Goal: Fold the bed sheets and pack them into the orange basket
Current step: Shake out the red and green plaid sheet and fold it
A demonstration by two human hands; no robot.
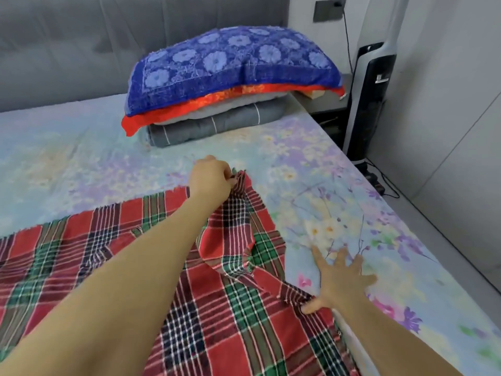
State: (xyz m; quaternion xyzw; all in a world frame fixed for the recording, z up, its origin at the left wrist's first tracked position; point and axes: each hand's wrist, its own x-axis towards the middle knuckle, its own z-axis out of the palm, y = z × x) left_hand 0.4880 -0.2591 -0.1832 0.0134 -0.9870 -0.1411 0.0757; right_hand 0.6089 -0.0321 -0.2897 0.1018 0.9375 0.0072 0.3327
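Plaid sheet point(81, 234): red, green and navy check, loosely woven with frayed edges; spread over lower left and centre of frame, upper right corner raised in a soft peak, rumpled fold beneath.
Left hand point(210, 180): centre of frame, fingers curled, pinching the raised corner.
Right hand point(343, 280): lower right, fingers splayed flat on the floral bed cover point(339, 172), thumb touching the sheet's edge; nothing gripped.
Orange basket: not in view.
Risk, slippage: thin pinch on a fraying corner, likely to slide out under a quick pull.
Risk, skewed fold: edge merely pressed, so likely to drag and leave corners mismatched.
Risk, trapped wrinkle: bunched cloth under the peak, likely folded in unless smoothed.
Bedding stack point(217, 123): upper centre, well apart; plump blue flowered pillow point(230, 66) over orange cloth and a grey folded quilt.
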